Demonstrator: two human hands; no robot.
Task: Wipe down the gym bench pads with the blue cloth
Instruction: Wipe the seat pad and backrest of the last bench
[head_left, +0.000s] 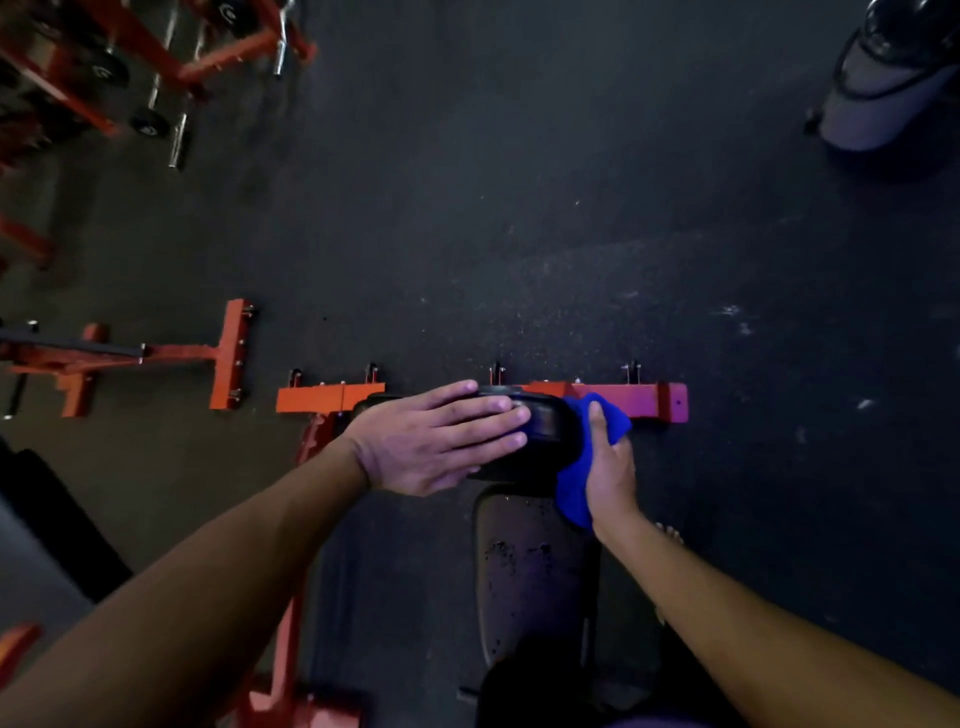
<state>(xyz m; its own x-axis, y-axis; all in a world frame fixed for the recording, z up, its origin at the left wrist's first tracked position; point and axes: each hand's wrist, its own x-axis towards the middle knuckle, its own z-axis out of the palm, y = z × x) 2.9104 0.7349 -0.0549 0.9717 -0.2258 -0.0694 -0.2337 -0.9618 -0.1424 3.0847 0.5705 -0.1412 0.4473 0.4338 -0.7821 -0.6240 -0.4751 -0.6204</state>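
A black roller pad (545, 426) sits at the far end of the bench, just above the worn black seat pad (530, 566). My left hand (441, 441) lies flat across the roller pad's left part, fingers straight. My right hand (610, 467) grips the blue cloth (576, 467) and holds it against the roller pad's right end. The cloth wraps over that end and hangs down toward the seat pad.
The bench's orange base bar (649, 402) runs across the dark rubber floor beyond the pad. Another orange bench frame (228, 358) stands at left, a dumbbell rack (156, 67) at far left top. A grey wheeled machine (883, 88) sits top right.
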